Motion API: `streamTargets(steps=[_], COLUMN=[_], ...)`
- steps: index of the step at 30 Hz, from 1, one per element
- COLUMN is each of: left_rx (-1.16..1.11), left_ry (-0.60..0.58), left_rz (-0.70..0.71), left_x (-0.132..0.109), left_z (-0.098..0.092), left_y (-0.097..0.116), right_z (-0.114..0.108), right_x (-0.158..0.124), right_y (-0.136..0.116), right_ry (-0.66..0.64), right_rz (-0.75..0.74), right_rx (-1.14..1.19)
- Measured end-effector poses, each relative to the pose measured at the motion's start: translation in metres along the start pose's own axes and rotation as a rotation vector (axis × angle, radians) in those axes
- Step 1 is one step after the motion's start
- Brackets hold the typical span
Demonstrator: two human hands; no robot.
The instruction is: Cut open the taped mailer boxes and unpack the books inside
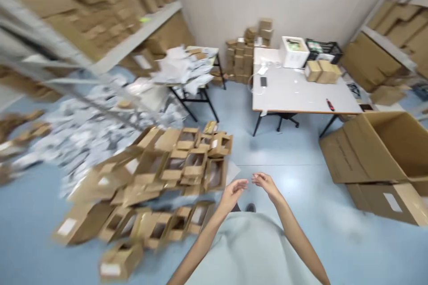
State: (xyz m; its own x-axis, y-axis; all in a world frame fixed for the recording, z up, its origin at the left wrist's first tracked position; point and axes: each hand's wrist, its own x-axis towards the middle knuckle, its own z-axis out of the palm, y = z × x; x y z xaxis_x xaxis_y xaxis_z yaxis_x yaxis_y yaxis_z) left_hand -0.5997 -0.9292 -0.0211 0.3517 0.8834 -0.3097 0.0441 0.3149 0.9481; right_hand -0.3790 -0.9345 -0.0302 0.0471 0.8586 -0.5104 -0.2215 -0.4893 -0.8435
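My left hand (pixel 234 192) and my right hand (pixel 266 184) are held up in front of my body, fingertips facing each other with a small gap between them. Both have loosely bent fingers, and no object shows in either. Nearest to my left hand is a group of opened cardboard boxes (pixel 216 173) on the floor, though the hand does not touch them. Several of these boxes look empty or hold clear plastic. A sheet of white paper (pixel 232 171) lies beside the boxes, just beyond my left hand.
Ahead stands a white table (pixel 284 91) with a phone (pixel 264 82), a red-and-black tool (pixel 330 105), a white box (pixel 293 55) and small cartons (pixel 321 71). Large cartons (pixel 361 151) stand at right. Paper heaps (pixel 93 138) and shelves (pixel 140 31) fill the left; a paper-covered small table (pixel 183 69) stands behind.
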Motion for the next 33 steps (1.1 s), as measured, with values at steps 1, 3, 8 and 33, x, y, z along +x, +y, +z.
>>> streamTargets(steps=[1, 3, 8, 33], left_rx=[0.034, 0.093, 0.167, 0.173], left_ry=[-0.039, -0.098, -0.162, -0.474], left_rz=[0.000, 0.001, 0.018, 0.073], left_x=[0.016, 0.048, 0.149, 0.671], left_z=[0.011, 0.032, 0.074, 0.369], left_y=[0.011, 0.030, 0.067, 0.272], right_z=[-0.018, -0.051, -0.128, -0.500], right_x=[0.003, 0.012, 0.046, 0.252], right_y=[-0.010, -0.031, -0.085, -0.329], right_ry=[0.042, 0.120, 0.235, 0.786], right_rz=[-0.028, -0.083, -0.202, -0.263], right_rx=[0.036, 0.098, 0.161, 0.185])
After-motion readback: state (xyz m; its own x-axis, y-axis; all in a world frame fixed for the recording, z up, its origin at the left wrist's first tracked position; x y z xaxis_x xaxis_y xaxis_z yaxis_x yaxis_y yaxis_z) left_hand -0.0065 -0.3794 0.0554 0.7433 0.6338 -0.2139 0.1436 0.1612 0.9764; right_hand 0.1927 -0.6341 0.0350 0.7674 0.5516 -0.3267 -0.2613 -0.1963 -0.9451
